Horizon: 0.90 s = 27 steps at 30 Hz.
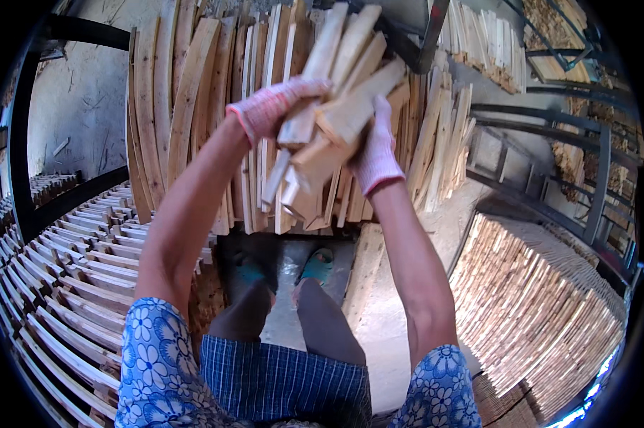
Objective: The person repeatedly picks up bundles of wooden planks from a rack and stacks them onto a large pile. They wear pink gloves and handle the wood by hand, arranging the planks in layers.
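Both my hands wear knitted work gloves and clasp a loose bundle of wooden slats (350, 107) between them. My left hand (277, 107) presses on the bundle's left side, its fingers reaching over the upper slats. On the right side my right hand (379, 146) cups the bundle, thumb up and most fingers hidden beneath. The slats fan out at differing angles and their near ends look slightly blurred. Below them lies a wide pile of long wooden strips (186, 100), side by side and pointing away from me.
Stacked slats in spaced layers (72, 285) stand at my left. A tall dense stack of thin wood (543, 307) is at the lower right. Dark metal frames (600, 178) rise at right, with another frame (26, 143) at left. More pale strips (482, 43) lie at the far right.
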Available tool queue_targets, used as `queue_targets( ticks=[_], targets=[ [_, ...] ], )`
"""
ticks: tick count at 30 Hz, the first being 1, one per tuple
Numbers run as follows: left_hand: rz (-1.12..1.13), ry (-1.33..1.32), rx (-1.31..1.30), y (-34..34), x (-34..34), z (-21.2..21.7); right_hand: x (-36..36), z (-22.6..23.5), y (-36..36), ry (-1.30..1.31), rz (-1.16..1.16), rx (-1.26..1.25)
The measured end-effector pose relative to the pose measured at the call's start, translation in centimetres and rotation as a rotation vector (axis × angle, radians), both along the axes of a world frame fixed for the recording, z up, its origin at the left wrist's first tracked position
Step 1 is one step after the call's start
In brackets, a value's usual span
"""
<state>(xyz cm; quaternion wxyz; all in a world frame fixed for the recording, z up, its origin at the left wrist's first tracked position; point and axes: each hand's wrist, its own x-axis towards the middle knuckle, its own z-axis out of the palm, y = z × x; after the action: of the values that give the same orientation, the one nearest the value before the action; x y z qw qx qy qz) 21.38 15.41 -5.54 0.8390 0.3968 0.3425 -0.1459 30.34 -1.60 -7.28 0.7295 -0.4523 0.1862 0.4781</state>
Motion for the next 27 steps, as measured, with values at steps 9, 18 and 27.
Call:
queue_targets(
  ticks=[9, 18, 27],
  targets=[
    [0.17, 0.003, -0.052, -3.0, -1.2, -4.5, 4.0, -0.8, 0.2, -0.155, 0.173, -0.232],
    [0.125, 0.001, -0.054, -4.1, -0.4, 0.5, 6.1, 1.2, -1.3, -0.25, 0.192, -0.296],
    [0.214, -0.161, -0.109, -1.7, 4.6, 6.3, 11.3, 5.6, -0.3, -0.6, 0.453, -0.003]
  ],
)
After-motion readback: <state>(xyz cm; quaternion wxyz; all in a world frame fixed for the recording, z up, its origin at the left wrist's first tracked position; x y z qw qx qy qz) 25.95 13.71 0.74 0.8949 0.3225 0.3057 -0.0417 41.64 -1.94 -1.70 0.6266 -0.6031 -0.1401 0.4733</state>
